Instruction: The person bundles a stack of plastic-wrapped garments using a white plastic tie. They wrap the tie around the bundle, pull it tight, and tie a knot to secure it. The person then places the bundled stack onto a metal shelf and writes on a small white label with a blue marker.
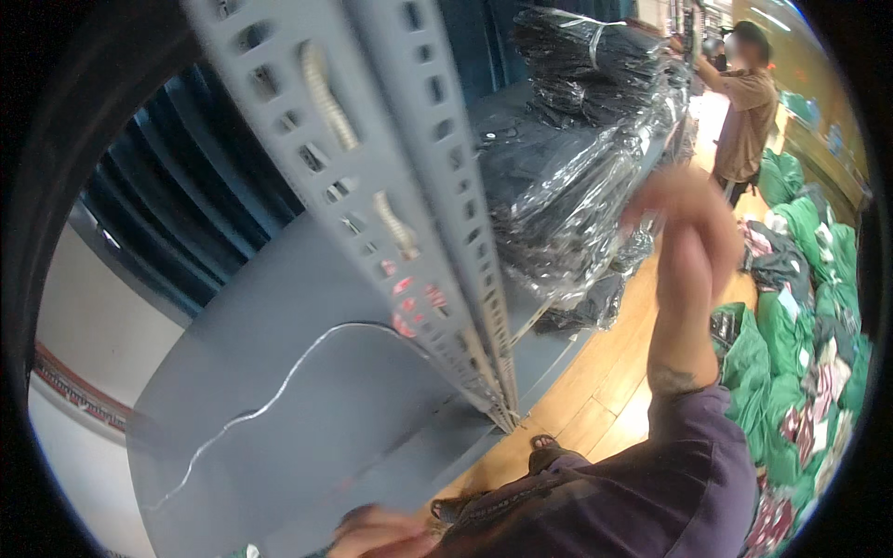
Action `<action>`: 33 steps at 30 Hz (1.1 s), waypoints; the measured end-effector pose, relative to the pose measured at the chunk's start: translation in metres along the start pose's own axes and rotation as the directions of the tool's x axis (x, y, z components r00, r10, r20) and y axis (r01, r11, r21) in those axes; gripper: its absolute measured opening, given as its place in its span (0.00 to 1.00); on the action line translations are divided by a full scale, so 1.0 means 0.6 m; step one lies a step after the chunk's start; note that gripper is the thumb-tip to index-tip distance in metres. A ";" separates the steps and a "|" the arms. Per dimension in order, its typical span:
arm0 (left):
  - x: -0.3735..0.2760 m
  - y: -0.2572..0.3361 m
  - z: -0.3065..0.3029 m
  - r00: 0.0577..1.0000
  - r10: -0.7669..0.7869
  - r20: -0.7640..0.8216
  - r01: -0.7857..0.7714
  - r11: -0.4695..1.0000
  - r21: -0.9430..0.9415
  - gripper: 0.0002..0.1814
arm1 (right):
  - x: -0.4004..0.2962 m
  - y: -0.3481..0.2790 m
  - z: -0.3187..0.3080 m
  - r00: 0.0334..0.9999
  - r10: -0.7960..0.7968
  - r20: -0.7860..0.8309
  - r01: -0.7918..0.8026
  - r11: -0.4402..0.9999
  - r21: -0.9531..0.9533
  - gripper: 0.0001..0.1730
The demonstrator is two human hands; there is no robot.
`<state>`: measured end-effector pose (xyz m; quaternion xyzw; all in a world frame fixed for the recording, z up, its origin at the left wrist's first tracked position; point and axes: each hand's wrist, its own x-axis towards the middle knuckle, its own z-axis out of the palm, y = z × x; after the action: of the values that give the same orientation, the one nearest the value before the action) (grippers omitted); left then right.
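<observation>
My right hand (687, 213) is raised and blurred by motion. Its fingers overlap the edge of a stack of dark folded garments in clear plastic bags (572, 188); contact cannot be made out. Low in the picture, my left hand (382, 533) is blurred and partly cut off, near the front edge of a grey metal shelf (279, 404). What either hand holds, if anything, is unclear. A thin whitish string (296, 366) curves over the shelf. Above it rises a perforated grey metal upright (377, 174), with cord threaded through its slots and red marks on it.
A tied bundle of dark bagged garments (593, 63) tops the stack. Green sacks and loose clothing (788, 335) line the right side of the wooden floor (593, 397). Farther along the aisle stands a person in a brown shirt (746, 125). A dark blue curtain (188, 181) hangs behind the shelf.
</observation>
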<state>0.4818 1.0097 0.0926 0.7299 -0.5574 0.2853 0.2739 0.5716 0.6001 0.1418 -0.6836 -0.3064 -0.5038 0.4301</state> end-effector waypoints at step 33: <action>0.410 -0.171 0.416 0.615 -0.698 -0.366 0.500 0.704 -0.504 0.42 | -0.009 0.398 -0.174 0.720 0.556 0.415 -0.693 0.602 0.397 0.43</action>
<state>0.6619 0.6920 0.0901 0.7042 -0.2177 0.2604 0.6236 0.7291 0.4011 0.0830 -0.6592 -0.2227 -0.1253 0.7072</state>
